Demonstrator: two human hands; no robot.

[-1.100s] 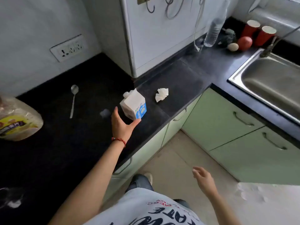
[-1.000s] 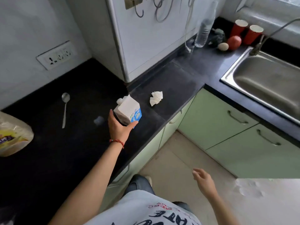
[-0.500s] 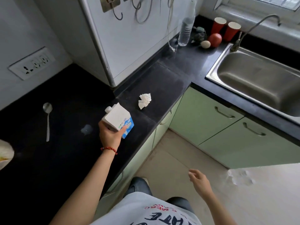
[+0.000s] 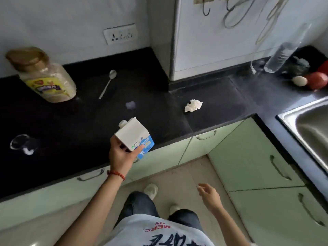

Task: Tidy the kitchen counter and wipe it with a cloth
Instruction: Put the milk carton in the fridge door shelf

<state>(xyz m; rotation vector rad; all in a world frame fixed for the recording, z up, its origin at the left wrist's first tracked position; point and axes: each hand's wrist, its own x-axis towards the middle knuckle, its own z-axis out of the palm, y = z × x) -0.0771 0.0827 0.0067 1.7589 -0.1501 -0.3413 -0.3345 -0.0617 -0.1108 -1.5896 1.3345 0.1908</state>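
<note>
My left hand (image 4: 120, 157) grips a white and blue milk carton (image 4: 134, 136), held tilted above the front edge of the black counter (image 4: 159, 112). A crumpled white tissue (image 4: 193, 105) lies on the counter to the right. A metal spoon (image 4: 108, 83) lies further back, with a small white spill (image 4: 130, 105) near it. A white ring-shaped stain (image 4: 21, 144) marks the counter at the left. My right hand (image 4: 210, 197) hangs over the floor, fingers loosely apart, holding nothing.
A plastic jar with a gold lid (image 4: 45, 75) stands at the back left. A clear bottle (image 4: 280, 56), an egg (image 4: 299, 80) and a red fruit (image 4: 317, 80) sit at the back right. The steel sink (image 4: 308, 125) is at the right. Green cabinet doors (image 4: 248, 157) line the front.
My left hand closed on the carton, lifted it off the counter and drew it toward the front edge. The view swung left, bringing the jar and the ring stain into sight.
</note>
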